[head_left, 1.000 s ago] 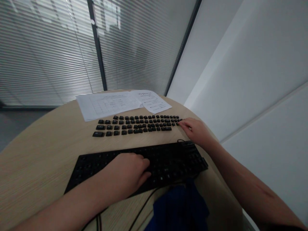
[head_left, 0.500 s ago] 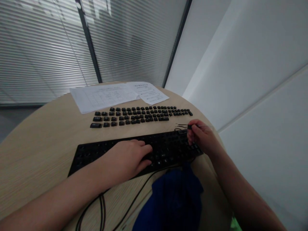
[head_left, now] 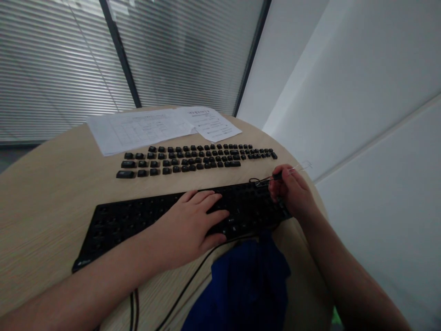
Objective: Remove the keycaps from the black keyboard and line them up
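A black keyboard base (head_left: 131, 220) with its keycaps removed lies across the round wooden table (head_left: 51, 184). My left hand (head_left: 193, 223) rests flat on its middle, fingers stretched out. My right hand (head_left: 292, 193) is at the keyboard's right end, pinched on a wire keycap puller (head_left: 272, 178) with a clear handle. Beyond the keyboard, several loose black keycaps (head_left: 196, 156) are laid out in rows on the table.
Two printed paper sheets (head_left: 138, 128) lie at the table's far side. A black cable (head_left: 186, 289) runs off the near edge. A blue cloth (head_left: 248, 285) is below, in my lap. Window blinds and a white wall stand behind.
My right hand left the keycap rows and came back to the keyboard's right end holding the puller. My left hand slid a little right and spread its fingers.
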